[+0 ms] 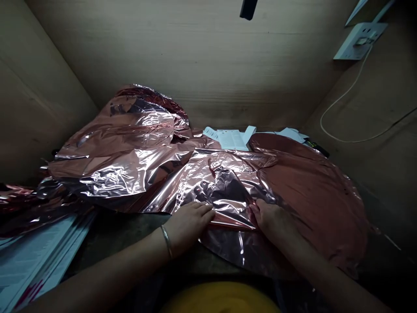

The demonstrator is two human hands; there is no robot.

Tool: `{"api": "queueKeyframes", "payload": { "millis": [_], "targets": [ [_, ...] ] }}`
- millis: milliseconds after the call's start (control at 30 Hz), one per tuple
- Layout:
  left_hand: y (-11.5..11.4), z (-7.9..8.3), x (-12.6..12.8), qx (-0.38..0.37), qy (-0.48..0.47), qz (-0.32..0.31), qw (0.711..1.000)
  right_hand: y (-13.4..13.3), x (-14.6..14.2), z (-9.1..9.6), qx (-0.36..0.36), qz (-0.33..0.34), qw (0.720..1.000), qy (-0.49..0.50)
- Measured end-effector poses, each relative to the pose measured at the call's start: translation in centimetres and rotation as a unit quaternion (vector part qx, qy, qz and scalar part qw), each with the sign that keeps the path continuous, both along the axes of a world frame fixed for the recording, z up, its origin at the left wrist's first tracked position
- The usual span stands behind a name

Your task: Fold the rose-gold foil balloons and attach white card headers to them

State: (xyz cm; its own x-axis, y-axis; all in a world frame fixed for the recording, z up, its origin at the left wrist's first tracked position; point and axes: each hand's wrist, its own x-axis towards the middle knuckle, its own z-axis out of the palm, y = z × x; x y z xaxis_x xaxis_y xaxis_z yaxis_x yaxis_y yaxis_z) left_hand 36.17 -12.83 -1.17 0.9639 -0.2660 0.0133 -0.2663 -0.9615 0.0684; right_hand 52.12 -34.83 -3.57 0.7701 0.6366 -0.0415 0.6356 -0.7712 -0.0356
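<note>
Yellow cloth (221, 299) at the near edge. Left hand (189, 222) lies flat, palm down, fingers together on the foil sheet (228, 195). Right hand (273, 221) has its fingertips at a crease in the same sheet, pinch or press I cannot tell. The sheet is flat on the table between both hands. Printed sheets (29, 261) near left. Behind them a crumpled foil pile (130, 139), then paper slips (231, 139). Far right is the wall socket (360, 41), white cable (345, 98) hanging.

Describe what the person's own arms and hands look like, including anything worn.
The left hand and right hand are bare, without gloves or visible rings. Both forearms are uncovered; no sleeves show. A thin silver-coloured bangle circles the left wrist; nothing is seen on the right wrist.
</note>
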Motion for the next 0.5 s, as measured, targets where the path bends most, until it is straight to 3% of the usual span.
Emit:
{"api": "queueKeyframes", "payload": {
  "millis": [67,167,267,400,500],
  "targets": [
    [-0.1,-0.3,0.4,0.01,0.008,0.008,1.0,-0.4,-0.6,0.9,0.031,0.023,0.999,-0.031],
    [-0.4,-0.7,0.5,-0.014,-0.004,0.016,1.0,-1.2,-2.2,1.8,0.114,0.137,0.977,-0.114],
    [-1.2,-0.2,0.0,-0.063,0.015,0.025,0.998,-2.2,-3.7,1.0,0.122,0.244,0.952,-0.138],
    [-1.8,3.4,-0.3,-0.147,0.122,0.002,0.981,-4.8,-4.6,-1.1,0.112,0.26,0.955,-0.093],
    [-2.3,6.0,1.3,-0.248,0.169,-0.059,0.952,-6.5,-5.7,-0.9,0.124,0.239,0.96,-0.075]
  ]
}}
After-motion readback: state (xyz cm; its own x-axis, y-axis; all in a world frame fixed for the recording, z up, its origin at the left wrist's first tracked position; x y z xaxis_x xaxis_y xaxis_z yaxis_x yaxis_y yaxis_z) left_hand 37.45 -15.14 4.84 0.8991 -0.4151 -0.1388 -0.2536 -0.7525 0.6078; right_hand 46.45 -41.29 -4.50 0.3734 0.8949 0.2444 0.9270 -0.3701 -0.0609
